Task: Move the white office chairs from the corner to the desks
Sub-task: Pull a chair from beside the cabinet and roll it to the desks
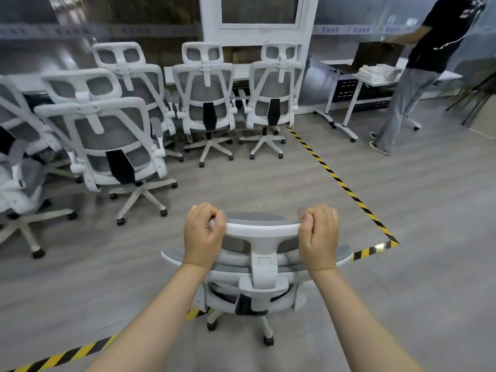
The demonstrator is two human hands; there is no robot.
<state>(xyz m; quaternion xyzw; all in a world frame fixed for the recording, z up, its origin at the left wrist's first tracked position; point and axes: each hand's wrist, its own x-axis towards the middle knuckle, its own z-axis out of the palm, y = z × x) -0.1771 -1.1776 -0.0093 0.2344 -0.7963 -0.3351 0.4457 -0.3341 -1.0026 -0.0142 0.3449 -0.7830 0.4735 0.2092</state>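
Both hands, left hand [204, 232] and right hand [319, 234], grip chair headrest [261, 230] | seat hidden | far-left chair [16, 167] cropped

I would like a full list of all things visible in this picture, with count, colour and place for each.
held chair: one, white frame with grey mesh, centre foreground, gripped by its headrest
parked chairs: at least five, white with grey mesh, rear and left, backs to the camera
floor tape: yellow and black stripes, lines marking a zone on the grey floor
tables: two at least, white, rear right
laptop: one, dark, open on the table
folded cloths: one stack, white, on the table
other person: one, dark shirt, grey trousers, far right
left hand: grip on the left end of the headrest
right hand: grip on the right end
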